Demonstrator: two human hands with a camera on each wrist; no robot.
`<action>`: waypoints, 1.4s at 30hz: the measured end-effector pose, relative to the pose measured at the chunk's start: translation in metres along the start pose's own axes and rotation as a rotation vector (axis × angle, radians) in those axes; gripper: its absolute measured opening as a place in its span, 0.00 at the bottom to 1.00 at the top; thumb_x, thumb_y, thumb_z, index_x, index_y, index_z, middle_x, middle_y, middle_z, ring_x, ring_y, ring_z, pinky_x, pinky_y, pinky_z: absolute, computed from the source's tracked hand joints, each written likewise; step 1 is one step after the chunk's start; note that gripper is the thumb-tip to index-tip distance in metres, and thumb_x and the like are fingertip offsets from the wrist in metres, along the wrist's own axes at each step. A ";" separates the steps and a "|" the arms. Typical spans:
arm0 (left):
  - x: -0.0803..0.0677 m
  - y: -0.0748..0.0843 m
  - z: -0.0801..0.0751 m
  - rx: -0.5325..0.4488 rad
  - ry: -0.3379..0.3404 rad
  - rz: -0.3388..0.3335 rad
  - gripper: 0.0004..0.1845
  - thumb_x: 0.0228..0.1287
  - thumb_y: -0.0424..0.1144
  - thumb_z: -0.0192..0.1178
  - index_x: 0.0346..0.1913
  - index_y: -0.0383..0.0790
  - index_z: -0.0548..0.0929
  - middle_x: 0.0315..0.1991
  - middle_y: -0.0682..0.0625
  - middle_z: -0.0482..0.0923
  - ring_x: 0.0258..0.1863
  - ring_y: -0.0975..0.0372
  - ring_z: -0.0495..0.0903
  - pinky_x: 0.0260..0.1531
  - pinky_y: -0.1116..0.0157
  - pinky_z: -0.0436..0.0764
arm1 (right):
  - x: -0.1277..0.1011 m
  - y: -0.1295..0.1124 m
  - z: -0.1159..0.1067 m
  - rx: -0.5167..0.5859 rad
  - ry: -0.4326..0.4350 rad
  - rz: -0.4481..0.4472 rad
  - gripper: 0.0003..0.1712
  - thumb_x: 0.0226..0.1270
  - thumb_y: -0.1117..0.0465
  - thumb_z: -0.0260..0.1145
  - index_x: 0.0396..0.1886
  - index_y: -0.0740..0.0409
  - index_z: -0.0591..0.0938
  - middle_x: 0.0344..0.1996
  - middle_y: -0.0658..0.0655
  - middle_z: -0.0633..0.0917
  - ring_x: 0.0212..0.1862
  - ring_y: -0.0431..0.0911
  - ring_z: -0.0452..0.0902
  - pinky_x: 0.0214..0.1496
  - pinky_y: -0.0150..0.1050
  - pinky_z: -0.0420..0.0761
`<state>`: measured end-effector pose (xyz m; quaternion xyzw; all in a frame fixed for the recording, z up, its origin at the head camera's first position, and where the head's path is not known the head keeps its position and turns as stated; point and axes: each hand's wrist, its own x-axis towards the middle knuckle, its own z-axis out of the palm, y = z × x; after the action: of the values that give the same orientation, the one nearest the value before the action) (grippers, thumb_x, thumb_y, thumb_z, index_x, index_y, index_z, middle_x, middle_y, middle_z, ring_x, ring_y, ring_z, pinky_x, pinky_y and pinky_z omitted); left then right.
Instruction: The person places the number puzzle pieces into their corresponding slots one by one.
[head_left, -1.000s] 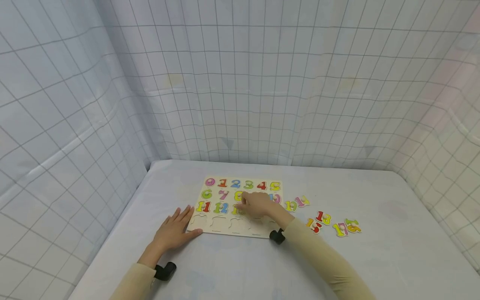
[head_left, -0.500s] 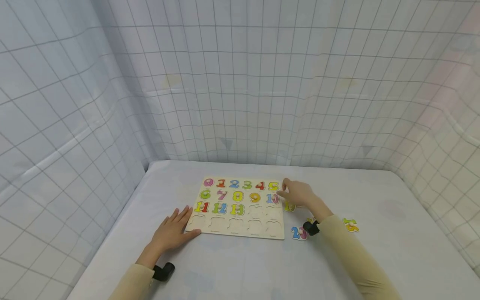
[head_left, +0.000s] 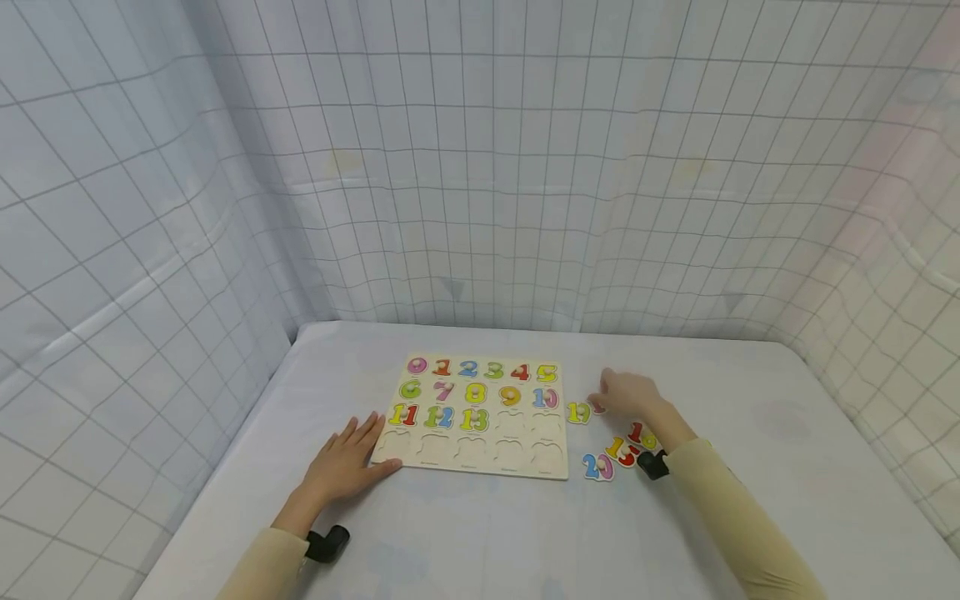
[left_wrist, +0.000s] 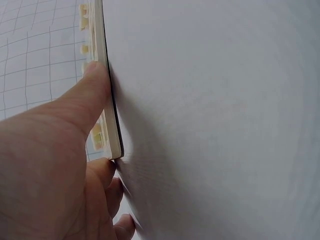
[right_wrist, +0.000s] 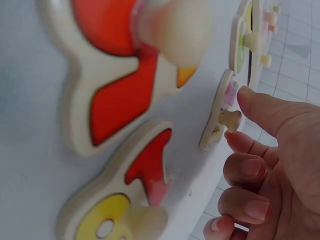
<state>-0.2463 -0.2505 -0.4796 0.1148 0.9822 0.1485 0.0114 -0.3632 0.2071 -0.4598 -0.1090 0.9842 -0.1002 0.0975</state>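
In the head view a wooden number puzzle board (head_left: pixel 471 457) lies flat, numbers 0 to 13 seated in its upper rows. My left hand (head_left: pixel 345 468) rests at its front left corner, fingers spread; the left wrist view shows the thumb (left_wrist: pixel 82 97) on the board's edge. My right hand (head_left: pixel 628 395) is right of the board, at a pink-and-yellow number piece (right_wrist: pixel 216 112) lying on the table. Thumb and index finger stand either side of the piece's knob (right_wrist: pixel 232 120), with a gap between thumb and knob. In the head view that hand mostly hides the piece.
Loose pieces lie right of the board: a 19 (head_left: pixel 578 412), a 20 (head_left: pixel 598 467), a 15 (head_left: pixel 622 451) and a red-and-yellow piece (head_left: pixel 636 432) partly behind the right wrist. The right sleeve (head_left: pixel 738 517) crosses the table's right side. Gridded white cloth (head_left: pixel 480 208) hangs behind.
My right hand has left the 13 on the board and moved right to the pink-and-yellow piece. The arm's move uncovers the 20 and hides pieces farther right. My left hand stays put.
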 end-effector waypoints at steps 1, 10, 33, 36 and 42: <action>0.000 0.000 0.000 0.001 -0.001 0.001 0.48 0.61 0.66 0.53 0.71 0.32 0.58 0.71 0.37 0.55 0.69 0.38 0.48 0.62 0.38 0.49 | 0.000 0.001 0.001 -0.001 -0.004 -0.001 0.19 0.66 0.45 0.62 0.35 0.57 0.73 0.22 0.51 0.75 0.26 0.46 0.70 0.27 0.38 0.69; 0.001 -0.004 0.004 0.003 0.001 0.002 0.50 0.60 0.69 0.51 0.72 0.32 0.58 0.71 0.37 0.54 0.69 0.38 0.48 0.62 0.37 0.49 | -0.003 0.004 0.007 0.000 0.002 -0.026 0.19 0.68 0.45 0.60 0.33 0.56 0.71 0.21 0.51 0.73 0.23 0.45 0.68 0.23 0.36 0.68; -0.001 0.000 0.000 -0.003 0.004 0.000 0.48 0.61 0.66 0.53 0.71 0.32 0.58 0.71 0.36 0.55 0.69 0.38 0.48 0.62 0.37 0.49 | -0.010 -0.049 -0.006 0.010 0.114 -0.211 0.17 0.70 0.47 0.59 0.29 0.54 0.70 0.15 0.49 0.70 0.19 0.42 0.64 0.21 0.34 0.61; -0.001 0.000 0.000 -0.005 0.006 0.003 0.47 0.61 0.65 0.53 0.71 0.32 0.58 0.70 0.36 0.55 0.69 0.38 0.48 0.62 0.37 0.49 | -0.008 -0.063 -0.001 0.006 0.121 -0.243 0.17 0.69 0.47 0.60 0.28 0.53 0.69 0.15 0.48 0.70 0.19 0.41 0.64 0.21 0.34 0.60; -0.001 -0.001 0.001 0.000 0.010 0.007 0.48 0.61 0.66 0.53 0.71 0.32 0.58 0.70 0.36 0.55 0.69 0.38 0.48 0.62 0.37 0.50 | -0.003 -0.088 0.010 0.004 0.144 -0.300 0.17 0.70 0.48 0.59 0.26 0.51 0.69 0.15 0.48 0.69 0.20 0.41 0.65 0.22 0.35 0.61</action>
<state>-0.2455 -0.2510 -0.4803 0.1176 0.9818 0.1491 0.0059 -0.3410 0.1214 -0.4499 -0.2471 0.9611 -0.1232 0.0109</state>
